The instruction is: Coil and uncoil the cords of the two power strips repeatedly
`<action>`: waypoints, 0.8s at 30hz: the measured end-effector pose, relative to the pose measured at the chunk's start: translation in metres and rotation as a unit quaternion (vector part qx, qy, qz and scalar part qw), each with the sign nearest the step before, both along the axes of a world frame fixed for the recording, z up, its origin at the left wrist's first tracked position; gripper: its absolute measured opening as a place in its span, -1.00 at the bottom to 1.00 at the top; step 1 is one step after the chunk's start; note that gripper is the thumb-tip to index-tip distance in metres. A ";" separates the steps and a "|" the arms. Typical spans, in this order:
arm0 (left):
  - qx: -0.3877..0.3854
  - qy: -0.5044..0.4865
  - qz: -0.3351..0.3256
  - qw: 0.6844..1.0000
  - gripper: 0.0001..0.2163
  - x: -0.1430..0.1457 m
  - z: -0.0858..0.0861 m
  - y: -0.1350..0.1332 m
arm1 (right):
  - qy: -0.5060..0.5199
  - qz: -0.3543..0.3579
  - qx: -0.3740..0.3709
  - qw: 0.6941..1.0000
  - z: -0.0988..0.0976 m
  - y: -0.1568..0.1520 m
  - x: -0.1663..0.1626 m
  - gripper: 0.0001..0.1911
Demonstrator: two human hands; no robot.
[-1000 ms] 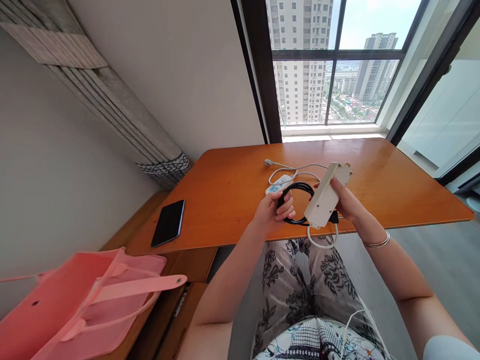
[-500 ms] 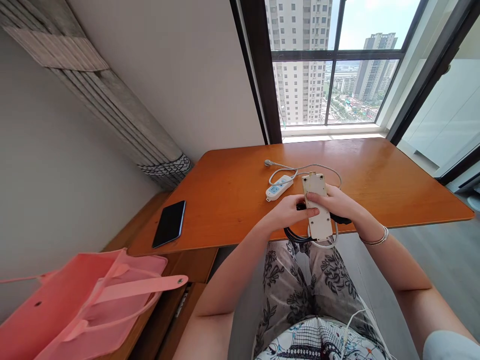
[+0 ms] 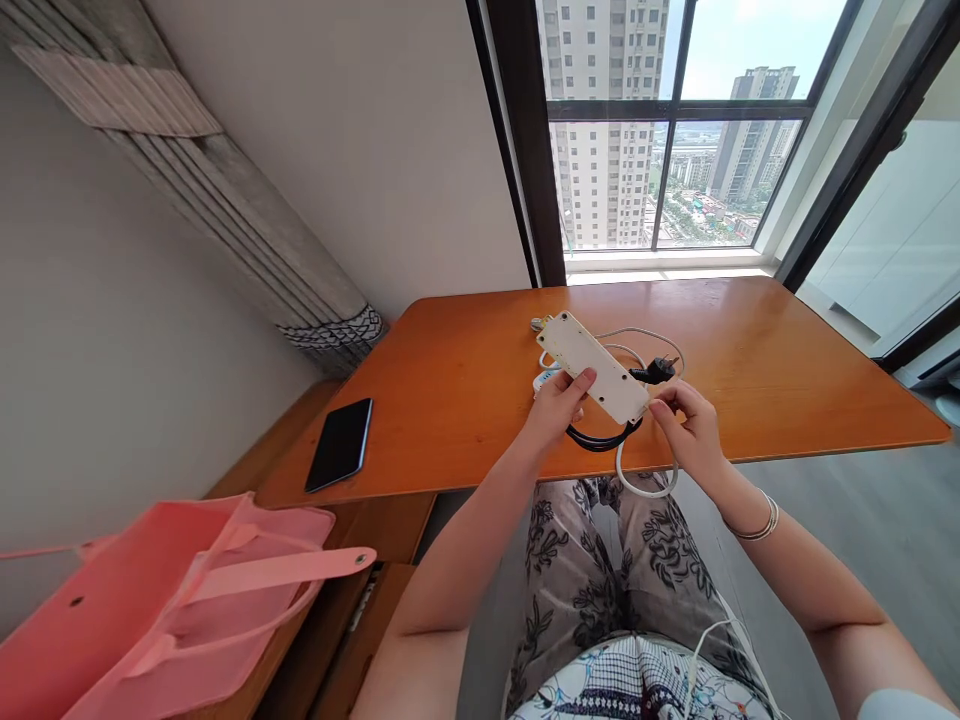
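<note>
My left hand (image 3: 559, 402) grips a white power strip (image 3: 592, 365) by its lower side, thumb on top. The strip is tilted above the table, with its screwed underside facing me. At its near right end, my right hand (image 3: 690, 430) is closed in a pinch; what sits between the fingertips is too small to make out. A black cable (image 3: 600, 441) loops beneath the strip, and a black plug (image 3: 660, 370) shows behind it. A white cord (image 3: 646, 492) hangs in a loop over the table edge. A second white power strip (image 3: 544, 379) is mostly hidden behind the held one.
The brown table (image 3: 465, 400) carries a dark phone or tablet (image 3: 339, 445) at its left end. A thin white cord (image 3: 645, 333) lies toward the back. An open pink bag (image 3: 187, 610) rests at lower left, below a grey curtain (image 3: 247, 220). A window stands behind the table.
The power strip has turned from upright to slanting, its far end swinging left and up. My right hand has slid off its face to the near right end. The black plug has come into sight.
</note>
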State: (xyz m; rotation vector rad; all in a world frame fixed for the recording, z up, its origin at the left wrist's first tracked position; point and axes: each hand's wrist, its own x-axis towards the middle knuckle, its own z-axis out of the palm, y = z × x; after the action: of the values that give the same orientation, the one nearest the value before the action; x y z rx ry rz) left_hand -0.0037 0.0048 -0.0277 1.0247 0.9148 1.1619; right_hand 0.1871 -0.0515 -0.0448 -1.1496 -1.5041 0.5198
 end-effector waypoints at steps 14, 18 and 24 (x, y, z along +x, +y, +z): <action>0.008 0.072 -0.049 0.996 -0.50 0.008 -0.011 0.008 | 0.280 0.198 -0.299 0.890 -0.005 0.020 -0.008 -0.47; 0.010 0.090 -0.075 0.993 -0.53 0.012 -0.011 0.012 | 0.293 0.153 -0.271 0.904 -0.007 0.023 -0.008 -0.48; 0.010 0.076 -0.109 0.991 -0.48 0.022 -0.013 0.022 | 0.320 0.140 -0.235 0.907 -0.005 0.028 0.001 -0.40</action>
State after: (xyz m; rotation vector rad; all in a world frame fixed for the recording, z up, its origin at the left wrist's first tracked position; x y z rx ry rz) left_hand 0.0182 0.0265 -0.0404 1.2108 0.8860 0.9223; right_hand 0.1880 -0.0230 -0.0496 -0.9715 -0.9803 1.3734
